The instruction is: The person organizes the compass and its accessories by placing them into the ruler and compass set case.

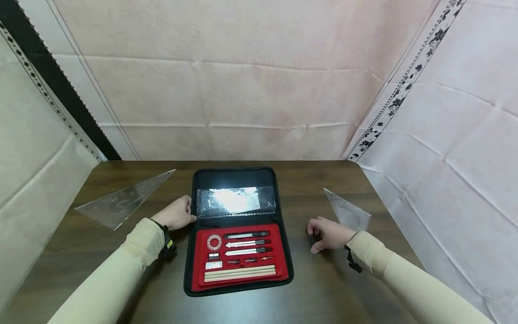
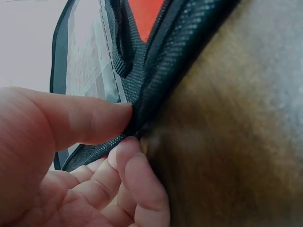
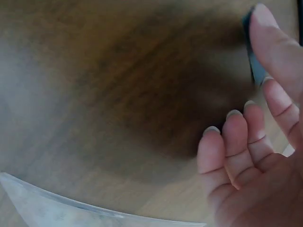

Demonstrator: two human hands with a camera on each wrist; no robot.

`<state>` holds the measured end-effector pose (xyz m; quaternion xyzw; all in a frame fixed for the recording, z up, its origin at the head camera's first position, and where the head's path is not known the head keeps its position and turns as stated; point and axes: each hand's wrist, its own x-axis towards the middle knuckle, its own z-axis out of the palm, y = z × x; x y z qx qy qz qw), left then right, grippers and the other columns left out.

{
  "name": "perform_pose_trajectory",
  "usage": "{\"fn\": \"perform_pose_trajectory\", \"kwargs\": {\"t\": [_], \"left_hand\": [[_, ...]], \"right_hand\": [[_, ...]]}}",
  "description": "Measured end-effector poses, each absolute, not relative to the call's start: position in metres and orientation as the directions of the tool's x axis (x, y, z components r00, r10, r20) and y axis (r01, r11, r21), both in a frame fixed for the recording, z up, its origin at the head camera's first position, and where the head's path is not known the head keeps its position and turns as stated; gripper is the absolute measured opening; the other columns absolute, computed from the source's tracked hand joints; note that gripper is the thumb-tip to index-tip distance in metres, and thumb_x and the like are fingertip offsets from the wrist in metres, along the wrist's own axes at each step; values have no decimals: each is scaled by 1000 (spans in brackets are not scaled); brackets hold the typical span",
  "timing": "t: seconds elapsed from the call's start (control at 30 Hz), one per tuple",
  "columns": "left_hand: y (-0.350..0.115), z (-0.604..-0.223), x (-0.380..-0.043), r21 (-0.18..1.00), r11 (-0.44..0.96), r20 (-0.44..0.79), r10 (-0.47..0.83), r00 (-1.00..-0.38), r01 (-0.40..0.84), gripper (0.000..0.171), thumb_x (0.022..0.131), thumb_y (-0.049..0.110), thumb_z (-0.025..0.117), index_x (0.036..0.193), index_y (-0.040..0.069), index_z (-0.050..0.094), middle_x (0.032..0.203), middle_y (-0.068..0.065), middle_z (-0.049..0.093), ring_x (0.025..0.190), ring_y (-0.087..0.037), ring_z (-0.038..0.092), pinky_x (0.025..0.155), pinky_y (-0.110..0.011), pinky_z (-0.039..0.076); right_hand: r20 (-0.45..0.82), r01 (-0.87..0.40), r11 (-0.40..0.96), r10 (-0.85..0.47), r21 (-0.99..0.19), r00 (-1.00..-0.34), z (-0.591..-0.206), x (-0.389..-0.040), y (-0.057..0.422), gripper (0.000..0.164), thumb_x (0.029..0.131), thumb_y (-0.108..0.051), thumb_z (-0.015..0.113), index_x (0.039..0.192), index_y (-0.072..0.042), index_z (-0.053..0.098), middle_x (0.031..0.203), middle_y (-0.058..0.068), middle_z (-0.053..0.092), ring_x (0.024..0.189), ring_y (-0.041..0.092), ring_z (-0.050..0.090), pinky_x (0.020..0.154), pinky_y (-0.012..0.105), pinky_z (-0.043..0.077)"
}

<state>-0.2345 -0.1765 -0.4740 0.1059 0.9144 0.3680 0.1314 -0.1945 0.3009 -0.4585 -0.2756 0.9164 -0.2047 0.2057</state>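
A black zip case [image 1: 189, 270] lies unfolded on the table, its red tray [image 1: 243, 230] facing up. The tray holds compasses, a white ring, small parts and several pale pencils [image 1: 239, 273]. My left hand [image 1: 176, 214] pinches the case's left edge [image 2: 142, 101] at the fold, thumb on top and fingers below. To the right of the case, my right hand [image 1: 332, 233] holds a small dark flat piece [image 3: 255, 64] between thumb and forefinger, low over the table. Its other fingers are loosely bent. Most of the piece is hidden by the hand.
A large clear set square [image 1: 125, 200] lies at the left of the brown wooden table [image 1: 299, 297]. A smaller clear set square [image 1: 349, 210] lies just behind my right hand. A clear pocket [image 1: 210, 202] lines the case's lid. Pale cloth [image 1: 243, 94] hangs around the table.
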Motion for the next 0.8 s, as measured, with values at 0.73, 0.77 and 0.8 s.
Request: {"fn": "perform_pose_trajectory", "kwargs": {"t": [0.73,0.77,0.8], "left_hand": [[-180,-477,-232,710,697,-176,311,-934,98,25,88,3,66,93,-1,42,76,-7,44,66,-20,46,62,-31,36],[-180,-477,-232,707,700,-175,316,-932,105,25,88,3,66,92,-1,42,75,-7,44,66,-20,46,61,-31,36],[-180,-476,-233,704,701,-175,322,-930,111,25,88,4,66,92,-1,42,74,-8,45,65,-20,46,61,-31,36]], "right_hand": [[-64,-105,616,-246,-781,-967,-431,-264,218,14,96,-10,60,110,-4,61,100,10,63,85,18,66,77,36,54],[-33,-110,616,-218,-780,-975,-431,-268,209,14,96,-12,61,108,-6,61,99,10,63,84,17,65,77,35,54],[1,-128,622,-201,-772,-980,-432,-272,202,14,95,-14,62,108,-8,61,99,9,63,83,17,64,77,35,54]]}}
